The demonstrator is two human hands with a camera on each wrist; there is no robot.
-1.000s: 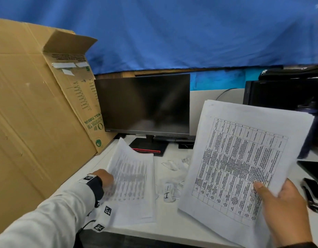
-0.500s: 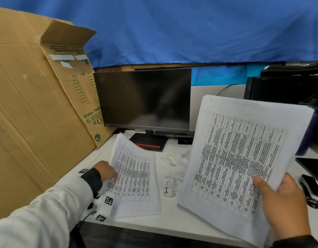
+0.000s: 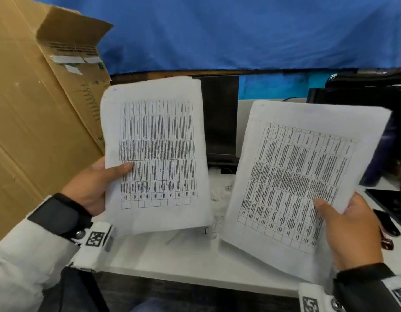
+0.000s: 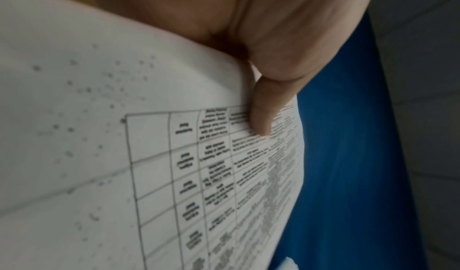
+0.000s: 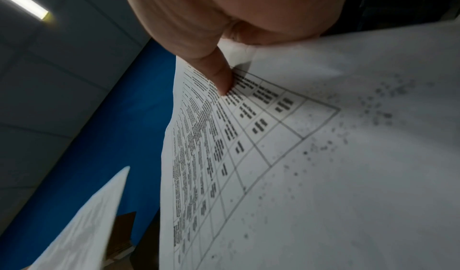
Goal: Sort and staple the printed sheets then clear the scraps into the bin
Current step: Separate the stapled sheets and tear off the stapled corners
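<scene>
Two sets of printed sheets with tables are held up above the white desk [image 3: 172, 264]. My left hand [image 3: 98, 185] grips the left printed sheets [image 3: 156, 154] at their left edge, thumb on the front; the left wrist view shows that thumb [image 4: 261, 114] pressed on the print of the sheets [image 4: 99, 156]. My right hand [image 3: 348, 230] pinches the right printed sheets [image 3: 296, 176] at their lower right corner, thumb [image 5: 219, 77] on the table print of these sheets [image 5: 323, 175]. Crumpled paper scraps [image 3: 219, 197] lie on the desk between the two sets.
A big cardboard box [image 3: 32, 122] leans at the left. A dark monitor [image 3: 219, 118] stands behind the sheets, with more black equipment [image 3: 364, 93] at the right. A black stapler-like tool [image 3: 386, 230] lies by my right hand. Blue cloth [image 3: 217, 30] covers the back.
My left hand has lifted its sheets off the desk and holds them upright beside the right set. The right hand keeps its sheets raised.
</scene>
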